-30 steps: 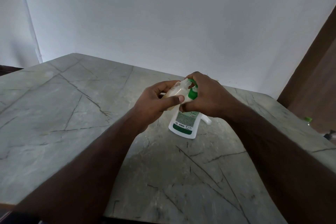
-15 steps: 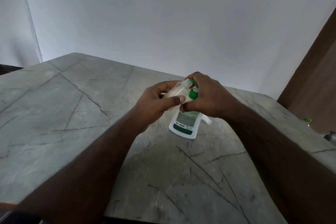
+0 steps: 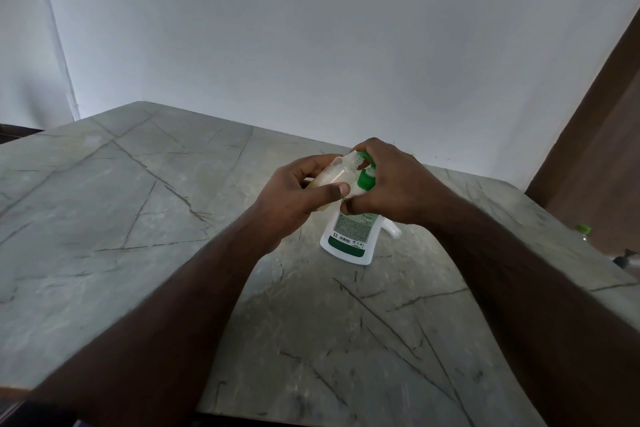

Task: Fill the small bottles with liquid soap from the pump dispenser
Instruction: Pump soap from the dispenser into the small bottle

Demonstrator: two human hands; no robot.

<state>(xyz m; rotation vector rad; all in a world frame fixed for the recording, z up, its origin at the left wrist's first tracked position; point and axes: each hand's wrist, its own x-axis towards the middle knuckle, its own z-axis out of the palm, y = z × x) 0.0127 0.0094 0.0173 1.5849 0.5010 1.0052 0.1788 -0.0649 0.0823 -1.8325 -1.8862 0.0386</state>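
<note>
A white soap dispenser (image 3: 349, 236) with a green label and green pump head (image 3: 364, 180) stands on the grey marble table (image 3: 138, 218). My left hand (image 3: 294, 198) grips a small translucent bottle (image 3: 337, 173) holding pale liquid, tilted with its mouth up against the pump nozzle. My right hand (image 3: 388, 184) is wrapped over the top of the pump, fingers curled round it and hiding most of the head. A second small white bottle (image 3: 393, 229) lies on the table behind the dispenser, mostly hidden.
The table's far edge meets a white wall. A brown door or panel (image 3: 595, 149) stands at the right. A green-capped item (image 3: 582, 229) and a dark object (image 3: 627, 258) sit beyond the table's right edge.
</note>
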